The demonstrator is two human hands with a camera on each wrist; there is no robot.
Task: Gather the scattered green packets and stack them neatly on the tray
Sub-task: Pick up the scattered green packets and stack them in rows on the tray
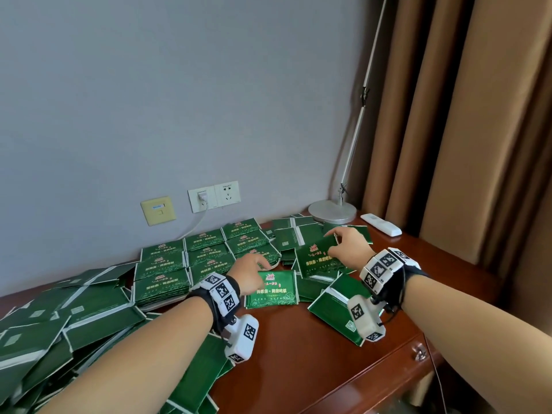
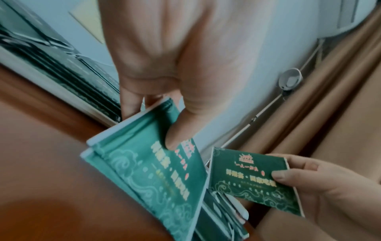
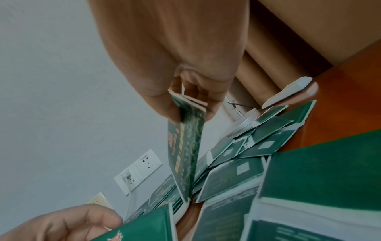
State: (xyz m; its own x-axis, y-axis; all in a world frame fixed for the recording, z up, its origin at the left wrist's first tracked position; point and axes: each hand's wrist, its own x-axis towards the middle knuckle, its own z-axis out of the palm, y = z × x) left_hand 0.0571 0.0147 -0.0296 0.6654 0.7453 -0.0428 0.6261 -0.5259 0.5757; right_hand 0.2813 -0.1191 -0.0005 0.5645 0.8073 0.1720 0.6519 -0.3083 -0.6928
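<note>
Neat stacks of green packets (image 1: 185,264) fill a white-rimmed tray (image 2: 62,93) against the wall. My left hand (image 1: 254,273) pinches a thin bundle of green packets (image 2: 156,176) printed side up, thumb on top, just right of the tray. My right hand (image 1: 343,249) pinches another green packet (image 1: 316,261) by its edge and holds it tilted above the desk; the right wrist view shows this packet (image 3: 185,146) edge-on between thumb and fingers. Loose packets (image 1: 59,318) lie heaped at the left, and more lie under my right wrist (image 1: 334,309) and behind it (image 1: 295,234).
The brown wooden desk (image 1: 298,354) ends at its front right edge. A silver lamp base (image 1: 332,211) and a white remote (image 1: 380,224) sit at the back right. Wall sockets with a plugged cable (image 1: 213,196) are behind the tray. Brown curtains (image 1: 478,115) hang on the right.
</note>
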